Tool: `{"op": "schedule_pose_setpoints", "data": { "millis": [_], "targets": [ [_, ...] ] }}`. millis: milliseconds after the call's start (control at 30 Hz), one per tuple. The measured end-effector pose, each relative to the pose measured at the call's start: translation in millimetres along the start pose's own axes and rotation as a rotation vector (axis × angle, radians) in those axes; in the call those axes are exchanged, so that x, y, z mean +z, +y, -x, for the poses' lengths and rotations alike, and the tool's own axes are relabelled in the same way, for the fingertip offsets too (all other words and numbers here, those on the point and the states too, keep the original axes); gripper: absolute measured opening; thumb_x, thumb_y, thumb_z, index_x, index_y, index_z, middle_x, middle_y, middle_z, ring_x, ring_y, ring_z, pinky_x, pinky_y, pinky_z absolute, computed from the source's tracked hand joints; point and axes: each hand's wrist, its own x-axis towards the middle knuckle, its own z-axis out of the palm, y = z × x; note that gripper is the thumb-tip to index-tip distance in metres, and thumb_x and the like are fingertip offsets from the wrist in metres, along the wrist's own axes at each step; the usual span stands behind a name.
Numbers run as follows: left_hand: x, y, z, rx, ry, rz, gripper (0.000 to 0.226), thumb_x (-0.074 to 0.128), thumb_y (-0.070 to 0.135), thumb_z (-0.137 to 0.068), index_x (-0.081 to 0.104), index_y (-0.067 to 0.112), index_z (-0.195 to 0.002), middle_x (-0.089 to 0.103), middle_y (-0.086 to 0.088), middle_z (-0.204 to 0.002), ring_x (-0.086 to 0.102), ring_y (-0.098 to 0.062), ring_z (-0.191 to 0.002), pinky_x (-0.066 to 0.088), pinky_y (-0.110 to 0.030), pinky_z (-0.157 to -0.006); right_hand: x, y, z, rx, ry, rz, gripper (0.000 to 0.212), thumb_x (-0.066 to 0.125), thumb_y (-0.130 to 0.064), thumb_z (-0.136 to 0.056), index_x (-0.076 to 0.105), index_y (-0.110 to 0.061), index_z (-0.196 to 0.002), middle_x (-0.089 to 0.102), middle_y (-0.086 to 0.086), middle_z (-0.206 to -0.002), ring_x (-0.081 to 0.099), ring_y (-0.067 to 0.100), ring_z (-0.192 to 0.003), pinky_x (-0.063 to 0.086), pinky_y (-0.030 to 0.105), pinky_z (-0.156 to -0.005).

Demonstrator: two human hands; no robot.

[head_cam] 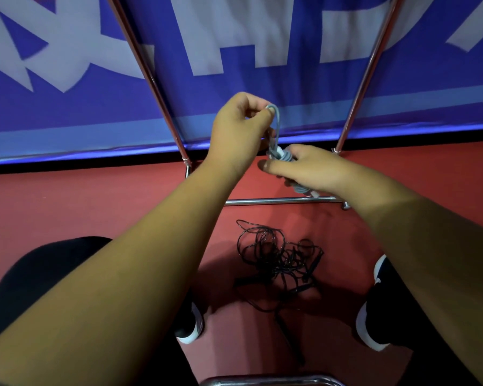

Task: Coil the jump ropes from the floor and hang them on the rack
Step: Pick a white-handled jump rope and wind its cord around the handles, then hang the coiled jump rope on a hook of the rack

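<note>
Head view: left hand (239, 126) pinches the grey rope (276, 126) loop upright; right hand (310, 168) fingers curl round its coil just below. Rack (162, 87) stands behind. Black rope (279, 257) lies tangled on the floor (95, 207).

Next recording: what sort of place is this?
Likely an indoor gym or sports hall: a red floor, a large blue banner with white lettering behind, a chrome tube rack, a black jump rope tangled on the floor and a grey jump rope being held.
</note>
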Motion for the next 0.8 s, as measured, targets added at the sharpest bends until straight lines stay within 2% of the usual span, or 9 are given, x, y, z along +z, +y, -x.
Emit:
{"op": "schedule_pose_setpoints", "data": {
  "millis": [67,133,200,233,267,367,467,667,800],
  "targets": [
    [-2.3,2.5,1.4,0.061,0.056,-0.081,0.008,0.068,0.016,-0.095,0.064,0.012,-0.090,0.067,-0.006,-0.078,0.073,-0.022,-0.064,0.063,-0.042,-0.062,-3.3,-8.0,4.9,-0.041,0.002,-0.084,0.060,0.077,-0.075,-0.071,0.068,-0.028,-0.108,0.074,-0.008,-0.078,0.066,0.015,-0.064,0.049,0.033,-0.059],
    [-4.9,6.9,3.6,0.107,0.084,-0.159,0.006,0.070,0.021,-0.092,0.066,0.018,-0.087,0.071,0.001,-0.081,0.075,-0.023,-0.067,0.064,-0.048,-0.068,-7.5,-13.4,8.4,-0.103,-0.001,-0.239,0.054,0.082,-0.062,-0.073,0.067,-0.029,-0.114,0.080,-0.004,-0.090,0.075,0.027,-0.076,0.055,0.043,-0.062],
    [-9.0,14.5,8.9,0.144,0.071,-0.212,0.005,0.071,0.024,-0.089,0.068,0.023,-0.085,0.072,0.006,-0.082,0.075,-0.023,-0.073,0.063,-0.051,-0.073,-12.9,-19.2,12.8,-0.170,0.023,-0.371,0.040,0.082,-0.048,-0.082,0.070,-0.025,-0.113,0.081,0.002,-0.099,0.079,0.027,-0.093,0.061,0.051,-0.083],
    [-11.8,19.2,12.2,0.162,0.066,-0.232,0.004,0.071,0.025,-0.088,0.069,0.023,-0.085,0.072,0.007,-0.081,0.074,-0.023,-0.075,0.062,-0.050,-0.074,-15.5,-22.7,14.7,-0.198,0.055,-0.402,0.032,0.081,-0.043,-0.085,0.073,-0.024,-0.109,0.081,0.003,-0.099,0.078,0.022,-0.096,0.060,0.049,-0.092],
    [-14.4,24.1,16.1,0.174,0.061,-0.239,0.004,0.072,0.023,-0.088,0.070,0.023,-0.085,0.072,0.007,-0.081,0.074,-0.023,-0.075,0.062,-0.049,-0.074,-17.8,-26.5,17.5,-0.216,0.095,-0.419,0.023,0.080,-0.040,-0.087,0.075,-0.024,-0.104,0.080,0.004,-0.097,0.075,0.018,-0.094,0.058,0.046,-0.095],
    [-19.5,40.6,29.8,0.166,0.086,-0.189,0.004,0.075,0.018,-0.090,0.072,0.019,-0.087,0.071,0.002,-0.078,0.075,-0.022,-0.069,0.064,-0.047,-0.070,-23.4,-38.5,34.1,-0.203,0.180,-0.437,0.002,0.074,-0.023,-0.098,0.075,-0.023,-0.096,0.075,0.005,-0.092,0.069,0.015,-0.089,0.059,0.038,-0.084],
    [-24.7,63.0,42.4,0.130,0.166,-0.163,0.010,0.079,0.020,-0.088,0.070,0.018,-0.092,0.068,0.005,-0.071,0.073,-0.013,-0.065,0.065,-0.044,-0.071,-30.7,-53.6,55.7,-0.211,0.165,-0.387,0.005,0.069,-0.021,-0.103,0.073,-0.019,-0.102,0.080,0.003,-0.091,0.072,0.017,-0.087,0.056,0.032,-0.075],
    [-40.0,128.4,65.0,0.124,0.094,-0.129,0.013,0.080,0.014,-0.086,0.068,0.014,-0.091,0.069,-0.001,-0.072,0.070,-0.016,-0.060,0.065,-0.047,-0.071,-63.0,-113.2,98.4,-0.311,0.206,-0.291,0.006,0.069,-0.023,-0.102,0.071,-0.018,-0.099,0.079,0.004,-0.082,0.074,0.019,-0.075,0.056,0.042,-0.080],
    [-49.6,177.5,76.7,0.168,0.063,-0.101,0.011,0.077,0.010,-0.088,0.068,0.009,-0.094,0.070,-0.005,-0.076,0.068,-0.017,-0.062,0.064,-0.044,-0.074,-89.3,-157.1,126.4,-0.371,0.271,-0.222,0.006,0.070,-0.019,-0.101,0.072,-0.015,-0.097,0.078,0.004,-0.082,0.075,0.015,-0.071,0.054,0.032,-0.068]
  ]
}}
